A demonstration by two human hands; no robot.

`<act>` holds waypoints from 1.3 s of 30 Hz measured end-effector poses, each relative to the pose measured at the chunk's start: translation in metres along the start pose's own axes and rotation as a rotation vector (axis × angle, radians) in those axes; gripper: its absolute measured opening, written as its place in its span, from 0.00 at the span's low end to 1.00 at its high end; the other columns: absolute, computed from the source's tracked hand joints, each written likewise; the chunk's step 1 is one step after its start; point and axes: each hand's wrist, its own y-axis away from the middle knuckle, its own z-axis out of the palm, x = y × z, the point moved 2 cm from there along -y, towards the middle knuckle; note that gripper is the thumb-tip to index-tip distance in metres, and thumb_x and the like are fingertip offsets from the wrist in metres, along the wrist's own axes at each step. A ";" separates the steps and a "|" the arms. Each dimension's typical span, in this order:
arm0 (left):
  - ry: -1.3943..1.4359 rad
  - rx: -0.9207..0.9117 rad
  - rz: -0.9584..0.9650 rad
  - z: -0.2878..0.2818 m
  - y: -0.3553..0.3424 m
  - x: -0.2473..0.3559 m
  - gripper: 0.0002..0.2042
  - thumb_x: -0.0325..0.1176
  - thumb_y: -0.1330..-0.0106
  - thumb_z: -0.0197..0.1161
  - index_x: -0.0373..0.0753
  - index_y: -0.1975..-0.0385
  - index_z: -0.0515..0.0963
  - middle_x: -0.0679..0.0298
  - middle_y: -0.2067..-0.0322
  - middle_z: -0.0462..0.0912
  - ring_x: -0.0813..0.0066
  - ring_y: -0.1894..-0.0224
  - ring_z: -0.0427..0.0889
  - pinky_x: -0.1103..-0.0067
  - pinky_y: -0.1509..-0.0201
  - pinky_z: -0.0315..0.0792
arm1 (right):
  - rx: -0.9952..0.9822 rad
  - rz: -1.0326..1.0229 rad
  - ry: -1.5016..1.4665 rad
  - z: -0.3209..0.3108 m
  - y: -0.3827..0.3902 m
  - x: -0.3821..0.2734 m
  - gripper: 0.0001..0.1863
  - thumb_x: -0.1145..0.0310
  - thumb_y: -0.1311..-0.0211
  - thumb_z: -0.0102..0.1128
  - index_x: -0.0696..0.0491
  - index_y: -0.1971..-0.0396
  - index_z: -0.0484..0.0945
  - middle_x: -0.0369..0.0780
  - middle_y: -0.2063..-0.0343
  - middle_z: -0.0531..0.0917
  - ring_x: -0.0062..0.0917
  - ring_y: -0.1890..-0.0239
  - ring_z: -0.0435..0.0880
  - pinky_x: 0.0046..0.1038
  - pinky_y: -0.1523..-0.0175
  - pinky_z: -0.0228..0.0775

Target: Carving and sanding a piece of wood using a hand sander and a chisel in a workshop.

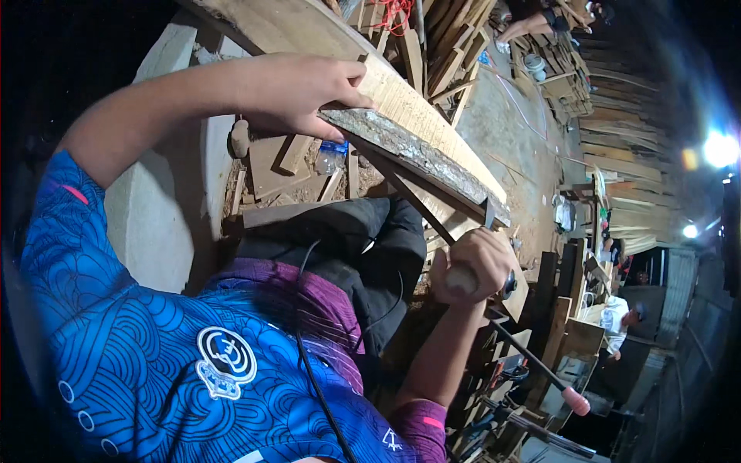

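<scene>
My left hand [305,92] grips the near end of a long wooden plank [417,116] with a rough, bark-covered edge. The plank runs slantwise from the upper left down toward the right. My right hand [475,266] is closed around the pale wooden handle of a hand tool [461,282], just under the plank's lower end. A thin dark shaft [409,197] runs from that fist up beneath the plank. I cannot make out the tool's working end. My dark trousers [347,247] lie below the plank.
Stacks of planks and offcuts [448,46] fill the top and right. A long tool with a pink grip [575,401] lies at the lower right. One person's arm [532,23] shows at the top, another person in a white shirt [617,316] bends at the right. Bright lamps [722,147] glare.
</scene>
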 end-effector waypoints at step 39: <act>0.004 0.037 0.019 0.002 -0.010 0.001 0.31 0.40 0.41 0.72 0.41 0.36 0.74 0.52 0.54 0.72 0.52 0.55 0.79 0.66 0.48 0.76 | 0.167 0.059 -0.119 0.018 -0.046 -0.009 0.08 0.82 0.58 0.57 0.56 0.83 0.67 0.37 0.88 0.70 0.24 0.89 0.69 0.24 0.81 0.61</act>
